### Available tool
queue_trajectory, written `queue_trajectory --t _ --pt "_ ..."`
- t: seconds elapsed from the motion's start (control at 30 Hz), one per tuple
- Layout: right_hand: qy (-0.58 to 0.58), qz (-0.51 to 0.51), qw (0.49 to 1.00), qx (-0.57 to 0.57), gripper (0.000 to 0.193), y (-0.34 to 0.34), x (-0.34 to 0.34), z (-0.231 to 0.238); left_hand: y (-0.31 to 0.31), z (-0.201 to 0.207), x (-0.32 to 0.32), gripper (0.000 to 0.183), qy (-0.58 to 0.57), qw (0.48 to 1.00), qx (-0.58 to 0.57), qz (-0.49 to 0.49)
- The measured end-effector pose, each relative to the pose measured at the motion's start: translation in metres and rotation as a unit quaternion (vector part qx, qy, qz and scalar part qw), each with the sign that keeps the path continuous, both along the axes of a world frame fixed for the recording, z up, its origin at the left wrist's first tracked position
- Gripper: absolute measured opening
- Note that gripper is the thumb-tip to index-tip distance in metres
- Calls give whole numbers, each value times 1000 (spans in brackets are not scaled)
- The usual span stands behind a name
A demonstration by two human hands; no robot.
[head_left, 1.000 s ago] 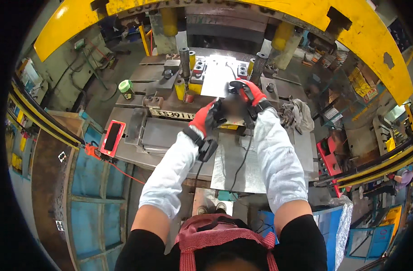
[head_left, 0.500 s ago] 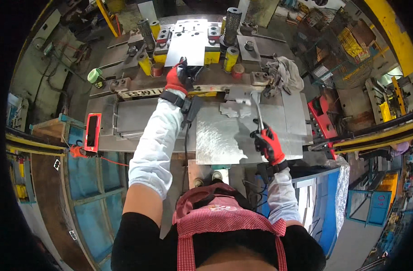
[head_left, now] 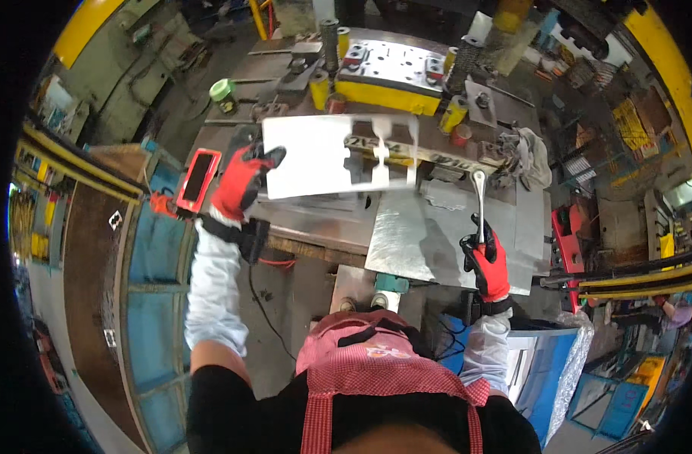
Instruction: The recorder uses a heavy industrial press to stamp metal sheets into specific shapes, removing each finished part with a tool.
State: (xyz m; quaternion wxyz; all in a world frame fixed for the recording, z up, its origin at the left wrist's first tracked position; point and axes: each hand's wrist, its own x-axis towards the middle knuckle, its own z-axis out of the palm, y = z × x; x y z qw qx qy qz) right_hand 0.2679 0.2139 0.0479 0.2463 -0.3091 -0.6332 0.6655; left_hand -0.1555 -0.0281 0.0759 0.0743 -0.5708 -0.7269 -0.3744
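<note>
Metal sheet [head_left: 316,155] in left hand [head_left: 240,181], lifted.

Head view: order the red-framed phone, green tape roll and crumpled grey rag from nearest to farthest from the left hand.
From the left hand:
1. Red-framed phone, just beside it on the left.
2. Green tape roll, farther up the bench.
3. Crumpled grey rag, far right.

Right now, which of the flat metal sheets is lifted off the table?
The cut-out sheet, pale with slots punched near its right edge, held at its left edge by the left hand. The plain grey sheet lies flat on the table beside the right hand.
</note>
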Motion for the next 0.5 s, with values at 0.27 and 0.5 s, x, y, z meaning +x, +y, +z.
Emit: queue_trajectory --t 0.27,0.5 --pt "-44 250 860 443 68 -46 -60 60 49 63 16 24 -188 913 -273 -236" --pt "22 314 946 -82 72 -60 -36 36 55 25 8 36 -60 904 -68 -418"
